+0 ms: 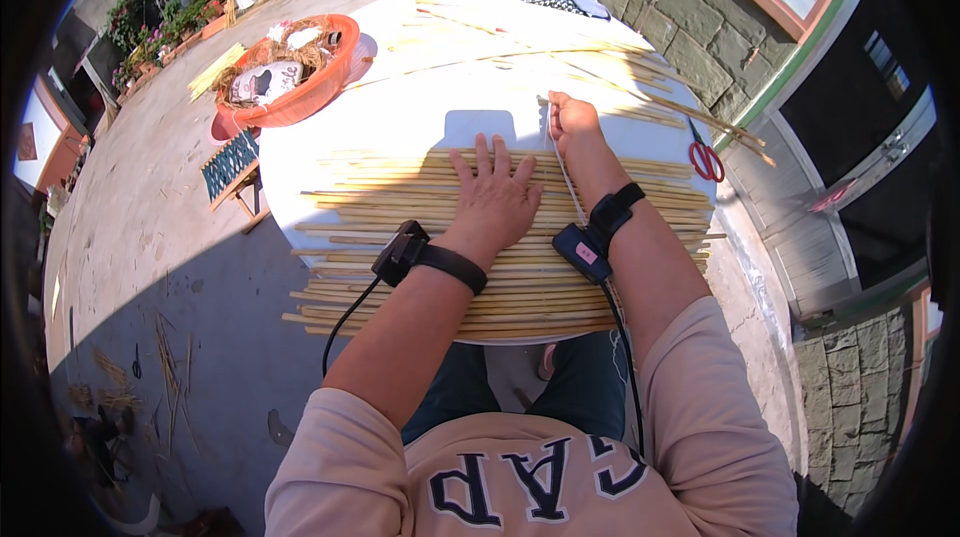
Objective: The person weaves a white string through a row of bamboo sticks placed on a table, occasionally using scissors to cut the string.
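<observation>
My left hand (497,195) lies flat with fingers spread on a row of pale yellow stalks (520,292). The stalks lie side by side, left to right, across the near half of a white round table (385,127). Just beyond the far edge of the row, my right hand (574,123) is closed in a pinch on a thin white string (566,175). The string runs from the fingers back over the stalks, beside my right wrist. Where it passes among the stalks is partly hidden by my arm. Each wrist wears a black strapped device with a cable.
Loose stalks (610,72) lie across the table's far right. Red-handled scissors (706,163) rest at its right edge, and folded cloth (565,1) at the back. An orange basin (340,67) stands at the left, near a folding stool (232,172). A stone wall (690,42) rises behind.
</observation>
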A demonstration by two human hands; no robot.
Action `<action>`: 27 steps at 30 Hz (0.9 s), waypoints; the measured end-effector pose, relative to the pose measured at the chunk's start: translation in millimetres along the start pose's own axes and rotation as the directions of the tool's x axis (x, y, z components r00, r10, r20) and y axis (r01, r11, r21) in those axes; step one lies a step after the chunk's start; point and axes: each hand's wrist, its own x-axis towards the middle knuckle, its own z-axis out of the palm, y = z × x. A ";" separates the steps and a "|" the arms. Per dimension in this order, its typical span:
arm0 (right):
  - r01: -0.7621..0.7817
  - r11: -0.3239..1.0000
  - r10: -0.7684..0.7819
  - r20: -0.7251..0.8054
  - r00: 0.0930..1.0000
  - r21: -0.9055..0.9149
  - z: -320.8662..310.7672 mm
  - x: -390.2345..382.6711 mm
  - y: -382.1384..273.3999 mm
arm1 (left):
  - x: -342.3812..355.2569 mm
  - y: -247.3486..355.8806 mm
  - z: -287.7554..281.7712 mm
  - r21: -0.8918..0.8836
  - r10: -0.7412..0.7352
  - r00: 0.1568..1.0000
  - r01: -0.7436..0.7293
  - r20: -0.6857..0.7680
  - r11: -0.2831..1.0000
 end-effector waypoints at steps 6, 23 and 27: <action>0.044 0.999 -0.044 0.076 0.996 0.003 -9.3 8.9 2.8 | 0.6 1.7 1.3 -0.009 0.014 0.999 -0.014 -0.030 1.000; 0.051 0.999 -0.051 0.101 0.994 -0.001 -9.2 8.5 5.2 | 1.0 3.4 -3.0 0.028 0.003 1.000 -0.004 0.026 1.000; 0.018 1.000 -0.018 -0.006 1.000 0.023 -0.3 0.2 1.9 | 0.3 3.2 -3.9 0.021 0.000 1.000 -0.001 0.028 1.000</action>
